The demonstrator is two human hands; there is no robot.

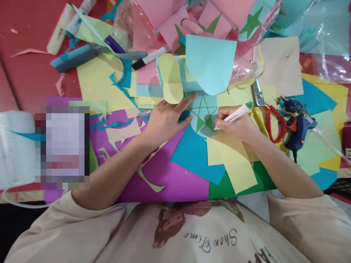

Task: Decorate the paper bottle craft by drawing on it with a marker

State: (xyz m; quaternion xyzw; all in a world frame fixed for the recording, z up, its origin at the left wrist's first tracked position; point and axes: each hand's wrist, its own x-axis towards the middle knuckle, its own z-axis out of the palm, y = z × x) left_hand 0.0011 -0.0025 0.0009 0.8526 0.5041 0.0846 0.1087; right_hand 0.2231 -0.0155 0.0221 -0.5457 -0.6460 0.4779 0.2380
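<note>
Closest to the lens is a pale shirt point(192, 233) with a brown print and cursive lettering, both forearms stretching away from it over the paper-strewn surface point(33, 33). From this single head view, the right hand point(236, 124) has its grip closed around a white marker point(234, 114) with a green end, the tip touching a light blue paper disc point(204, 109) on which a green star is drawn, two of its points already filled in. The left hand point(164, 118) lies flat with fingers spread, forefinger stretched onto the upper left edge of that disc, pinning it; its grip holds nothing. The disc lies on a blue sheet point(192, 153) beside overlapping yellow sheets point(233, 160), with purple paper point(170, 179) under the left forearm. Just beyond the disc, a larger light blue rounded sheet point(211, 62) curls upward. Near the right hand lie scissors point(267, 113) with red and yellow handles, and just past them a blue glue gun point(297, 128). A black-and-white marker point(150, 58) rests farther back, near clear plastic point(131, 25). A blurred patch covers something at the left.
</note>
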